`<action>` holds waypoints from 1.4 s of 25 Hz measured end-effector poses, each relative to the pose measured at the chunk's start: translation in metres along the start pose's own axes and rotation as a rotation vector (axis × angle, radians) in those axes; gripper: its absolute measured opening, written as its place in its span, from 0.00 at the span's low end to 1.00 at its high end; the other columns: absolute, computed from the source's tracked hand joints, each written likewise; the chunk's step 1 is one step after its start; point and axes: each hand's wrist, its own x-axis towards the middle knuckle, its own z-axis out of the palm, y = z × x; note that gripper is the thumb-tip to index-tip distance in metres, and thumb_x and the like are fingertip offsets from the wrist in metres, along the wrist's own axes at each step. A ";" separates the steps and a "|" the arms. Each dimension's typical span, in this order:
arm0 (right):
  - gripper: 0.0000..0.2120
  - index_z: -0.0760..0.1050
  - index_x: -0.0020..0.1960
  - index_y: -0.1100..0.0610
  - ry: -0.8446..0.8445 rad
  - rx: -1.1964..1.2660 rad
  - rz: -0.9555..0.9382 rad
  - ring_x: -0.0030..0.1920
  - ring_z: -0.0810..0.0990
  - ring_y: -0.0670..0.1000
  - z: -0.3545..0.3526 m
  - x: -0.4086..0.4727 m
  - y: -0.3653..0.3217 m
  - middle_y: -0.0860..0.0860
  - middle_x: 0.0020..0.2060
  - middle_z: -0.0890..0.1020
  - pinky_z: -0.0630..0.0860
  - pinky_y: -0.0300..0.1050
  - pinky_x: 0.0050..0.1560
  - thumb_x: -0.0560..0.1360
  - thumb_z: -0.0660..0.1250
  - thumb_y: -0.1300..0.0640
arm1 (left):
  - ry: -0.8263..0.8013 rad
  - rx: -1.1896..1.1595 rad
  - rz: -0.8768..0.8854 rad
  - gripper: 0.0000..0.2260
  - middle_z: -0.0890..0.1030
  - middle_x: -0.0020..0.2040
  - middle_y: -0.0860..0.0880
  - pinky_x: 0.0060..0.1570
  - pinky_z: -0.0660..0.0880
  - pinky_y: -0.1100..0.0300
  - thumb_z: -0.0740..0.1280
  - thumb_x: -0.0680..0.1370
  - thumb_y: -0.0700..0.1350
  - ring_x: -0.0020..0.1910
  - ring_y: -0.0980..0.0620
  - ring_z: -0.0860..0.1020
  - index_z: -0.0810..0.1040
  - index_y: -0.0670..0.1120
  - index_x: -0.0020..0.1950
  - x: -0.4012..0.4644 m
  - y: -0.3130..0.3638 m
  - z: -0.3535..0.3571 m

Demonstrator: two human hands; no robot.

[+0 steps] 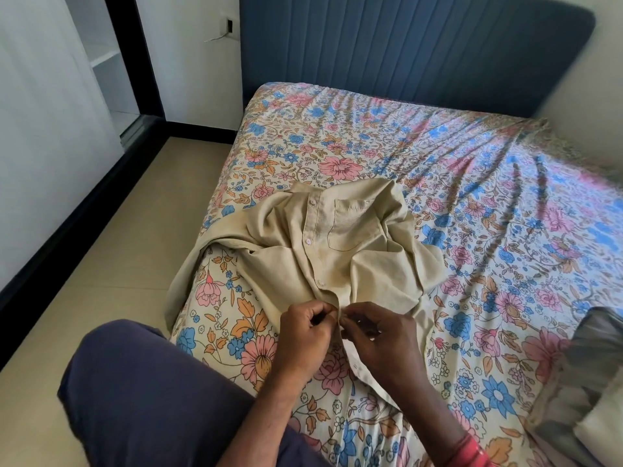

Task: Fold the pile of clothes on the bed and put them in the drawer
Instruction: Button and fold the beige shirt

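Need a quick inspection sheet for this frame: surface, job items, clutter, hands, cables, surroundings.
Surface: bed with floral sheet, wrinkled toward the headboard.
Job's things: beige shirt lies crumpled on the bed, front up, chest pocket showing, one part hanging over the bed's left edge; drawer not seen.
Clutter: grey and white cloth items at the bed's right edge, only partly in frame.
Grippers: left hand and right hand both pinch the shirt's front placket near its lower end.
Cables: thin wire hanging at a wall socket left of the headboard.
Surroundings: blue padded headboard, tiled floor, white wardrobe on the left.
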 end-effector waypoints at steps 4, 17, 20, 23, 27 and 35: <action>0.05 0.85 0.51 0.55 -0.016 -0.153 -0.163 0.40 0.85 0.39 -0.001 0.002 0.006 0.43 0.41 0.86 0.83 0.37 0.43 0.76 0.75 0.61 | -0.015 0.091 0.065 0.11 0.83 0.34 0.49 0.36 0.80 0.50 0.66 0.82 0.39 0.34 0.47 0.80 0.84 0.44 0.41 -0.001 -0.001 0.002; 0.07 0.82 0.42 0.57 0.008 0.348 0.149 0.36 0.84 0.58 0.007 0.012 0.005 0.56 0.34 0.83 0.83 0.56 0.39 0.73 0.74 0.68 | -0.059 -0.017 0.009 0.11 0.86 0.43 0.50 0.51 0.82 0.53 0.63 0.85 0.43 0.46 0.53 0.84 0.85 0.46 0.49 0.002 -0.003 0.004; 0.09 0.82 0.43 0.58 -0.043 0.453 0.192 0.39 0.85 0.56 0.006 0.012 0.004 0.56 0.37 0.84 0.82 0.53 0.43 0.74 0.72 0.71 | -0.072 -0.072 -0.049 0.11 0.87 0.45 0.50 0.55 0.82 0.49 0.63 0.85 0.44 0.49 0.53 0.84 0.86 0.49 0.50 0.003 -0.006 0.003; 0.05 0.83 0.45 0.55 -0.019 0.387 0.169 0.42 0.85 0.54 0.005 0.012 0.006 0.53 0.40 0.85 0.84 0.54 0.44 0.77 0.74 0.64 | 0.013 -0.188 -0.107 0.10 0.87 0.46 0.49 0.56 0.81 0.43 0.65 0.84 0.45 0.50 0.48 0.85 0.86 0.51 0.49 0.005 -0.008 0.002; 0.09 0.82 0.48 0.50 -0.051 -0.003 -0.038 0.43 0.82 0.47 0.003 -0.003 0.011 0.43 0.41 0.83 0.78 0.35 0.42 0.72 0.80 0.52 | 0.215 -0.280 -0.098 0.07 0.86 0.43 0.48 0.47 0.83 0.49 0.68 0.81 0.42 0.45 0.46 0.84 0.85 0.50 0.48 0.012 -0.006 -0.003; 0.04 0.81 0.45 0.53 0.047 -0.153 -0.005 0.41 0.82 0.42 0.005 0.006 0.020 0.41 0.36 0.82 0.74 0.30 0.39 0.76 0.74 0.59 | 0.175 0.158 0.344 0.10 0.79 0.30 0.54 0.30 0.75 0.63 0.70 0.77 0.51 0.31 0.53 0.79 0.81 0.48 0.39 0.003 -0.009 -0.019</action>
